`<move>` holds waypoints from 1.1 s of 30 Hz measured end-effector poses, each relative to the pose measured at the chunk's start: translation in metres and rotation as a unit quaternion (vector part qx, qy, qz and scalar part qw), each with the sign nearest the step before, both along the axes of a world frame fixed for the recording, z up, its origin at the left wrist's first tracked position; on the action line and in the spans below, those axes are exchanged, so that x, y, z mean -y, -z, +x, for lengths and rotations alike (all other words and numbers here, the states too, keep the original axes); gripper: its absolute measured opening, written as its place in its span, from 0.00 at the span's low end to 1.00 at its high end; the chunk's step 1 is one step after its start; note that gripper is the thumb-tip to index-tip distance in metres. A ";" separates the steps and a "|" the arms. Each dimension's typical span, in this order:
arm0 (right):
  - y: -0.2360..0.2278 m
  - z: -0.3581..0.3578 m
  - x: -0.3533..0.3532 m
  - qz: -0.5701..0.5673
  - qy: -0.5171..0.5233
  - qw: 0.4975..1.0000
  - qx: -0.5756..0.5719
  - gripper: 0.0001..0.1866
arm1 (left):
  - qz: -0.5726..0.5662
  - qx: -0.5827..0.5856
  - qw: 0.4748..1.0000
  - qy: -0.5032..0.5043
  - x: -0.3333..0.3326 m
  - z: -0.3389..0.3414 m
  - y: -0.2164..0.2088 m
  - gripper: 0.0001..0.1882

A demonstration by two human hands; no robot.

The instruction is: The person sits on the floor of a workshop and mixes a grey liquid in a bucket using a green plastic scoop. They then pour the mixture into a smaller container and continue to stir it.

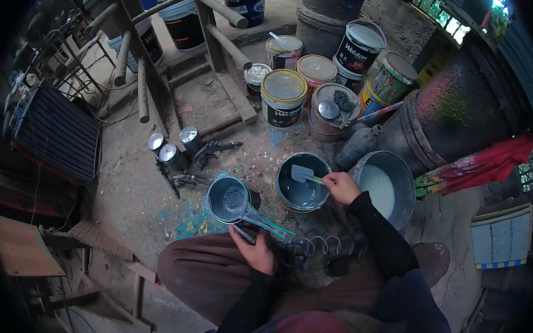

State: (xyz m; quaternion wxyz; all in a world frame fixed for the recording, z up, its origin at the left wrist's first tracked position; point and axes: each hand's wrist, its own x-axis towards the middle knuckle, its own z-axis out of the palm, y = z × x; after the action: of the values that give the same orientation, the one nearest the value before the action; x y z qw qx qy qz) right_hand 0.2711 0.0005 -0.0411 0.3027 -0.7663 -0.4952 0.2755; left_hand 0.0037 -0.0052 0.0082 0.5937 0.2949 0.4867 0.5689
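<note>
My right hand (342,188) is closed round the handle of a spatula (303,173) with a pale flat blade. That blade hangs over a small bucket (279,192) with grey-blue liquid inside. In front of my left knee, a strainer (228,198) with a mesh bottom and a long handle rests on a dark cup. Below the strainer, my left hand (256,251) is wrapped round a dark grip that looks like part of a spray gun (247,231); my fingers and the strainer hide most of it. A coiled hose (329,246) lies beside my left hand.
Right of the bucket stands a bigger pail (378,188) of milky liquid, near a dark bottle (359,145). Several paint cans (283,97) stand beyond. Spray guns with silver-lidded cups (168,153) lie at left, near a wooden frame (211,29). A red cloth (493,159) hangs at right.
</note>
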 end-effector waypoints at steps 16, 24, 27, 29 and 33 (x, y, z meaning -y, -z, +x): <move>-0.135 -0.035 0.066 0.115 0.066 0.989 0.067 0.07 | 0.003 -0.037 0.999 0.018 0.007 0.020 -0.005 0.35; -0.111 -0.049 0.071 0.214 0.123 0.968 0.055 0.09 | 0.018 -0.045 0.999 0.022 0.004 0.018 0.006 0.35; -0.017 -0.055 0.082 0.180 0.117 0.972 0.091 0.10 | -0.007 -0.058 0.998 0.020 0.005 0.024 -0.012 0.35; 0.027 -0.054 0.093 0.122 0.102 0.981 0.108 0.10 | -0.013 -0.027 0.999 0.023 0.005 0.024 -0.006 0.35; 0.006 -0.061 0.092 0.135 0.124 0.981 0.069 0.10 | -0.009 -0.015 1.000 0.025 0.005 0.021 -0.002 0.36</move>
State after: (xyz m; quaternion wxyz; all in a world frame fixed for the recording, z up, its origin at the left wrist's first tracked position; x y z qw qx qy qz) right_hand 0.2098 -0.0910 -0.0469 0.4004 -0.7910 -0.4485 0.1130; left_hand 0.0249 -0.0102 0.0103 0.6030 0.3103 0.4928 0.5453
